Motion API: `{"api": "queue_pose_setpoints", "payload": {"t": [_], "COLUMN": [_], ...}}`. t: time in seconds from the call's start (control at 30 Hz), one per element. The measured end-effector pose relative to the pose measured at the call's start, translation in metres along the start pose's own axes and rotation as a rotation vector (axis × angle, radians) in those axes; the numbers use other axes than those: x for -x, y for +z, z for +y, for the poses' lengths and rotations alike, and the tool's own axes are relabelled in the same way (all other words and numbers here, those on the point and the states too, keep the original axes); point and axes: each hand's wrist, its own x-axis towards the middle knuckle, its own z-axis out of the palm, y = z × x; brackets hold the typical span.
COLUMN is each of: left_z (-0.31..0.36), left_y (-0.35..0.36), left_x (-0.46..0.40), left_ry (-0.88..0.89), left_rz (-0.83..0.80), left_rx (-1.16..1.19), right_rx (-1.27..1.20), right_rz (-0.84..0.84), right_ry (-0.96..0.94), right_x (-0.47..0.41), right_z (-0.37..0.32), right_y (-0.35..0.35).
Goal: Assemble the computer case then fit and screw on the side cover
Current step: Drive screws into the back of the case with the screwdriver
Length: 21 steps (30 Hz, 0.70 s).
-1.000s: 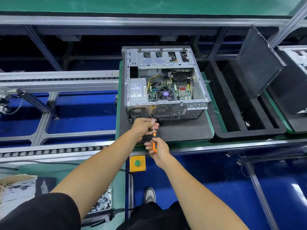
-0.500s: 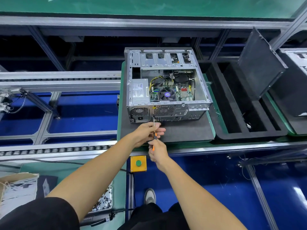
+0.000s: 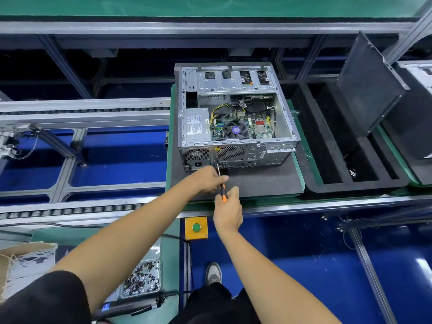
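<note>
An open grey computer case (image 3: 236,118) lies on its side on a dark foam pad (image 3: 261,181), its motherboard, fan and power supply showing. My right hand (image 3: 228,211) grips the orange and black handle of a screwdriver (image 3: 221,181). The tip touches the case's rear panel below the round fan grille. My left hand (image 3: 208,178) pinches the screwdriver's shaft just under the panel. A dark side cover (image 3: 371,85) leans upright at the right, clear of both hands.
A black foam tray (image 3: 327,160) with long slots sits right of the pad. Another case (image 3: 418,108) stands at the far right. A yellow box with a green button (image 3: 196,228) hangs under the conveyor edge. Trays of screws (image 3: 142,277) and an electric driver (image 3: 126,307) lie bottom left.
The screwdriver has gone forward to the rear panel, both hands moving with it toward the case. My view has shifted a little.
</note>
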Motion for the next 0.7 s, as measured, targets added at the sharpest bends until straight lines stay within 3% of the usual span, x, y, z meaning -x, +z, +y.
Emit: {"api": "queue_pose_setpoints", "payload": {"t": [0.07, 0.13, 0.2, 0.27, 0.3, 0.43, 0.57, 0.7], "left_z": [0.016, 0.033, 0.052, 0.063, 0.064, 0.046, 0.039, 0.036], "left_y": [-0.018, -0.038, -0.059, -0.079, -0.085, -0.08, -0.078, -0.08], "left_x": [0.003, 0.002, -0.002, -0.014, -0.023, -0.055, -0.068, -0.068], "left_ry": [0.105, 0.353, 0.6, 0.713, 0.694, 0.576, 0.596, 0.58], "left_rz": [0.083, 0.16, 0.361, 0.536, 0.541, 0.313, 0.298, 0.251], "left_rx": [-0.313, -0.416, -0.524, -0.593, -0.638, -0.89, -0.854, -0.926], "right_rx": [0.032, 0.045, 0.055, 0.058, 0.058, 0.091, 0.063, -0.138], "right_rz": [0.005, 0.028, 0.064, 0.086, 0.093, 0.117, 0.131, 0.047], "right_ry": [0.011, 0.017, 0.003, 0.003, 0.018, 0.021, -0.01, 0.035], "right_x": [-0.003, -0.003, -0.003, -0.004, -0.005, -0.007, -0.01, -0.011], "right_z": [0.0, 0.002, 0.002, 0.0, -0.002, -0.004, 0.001, 0.001], "right_y": [0.001, 0.002, 0.002, 0.002, 0.002, 0.004, 0.006, 0.006]}}
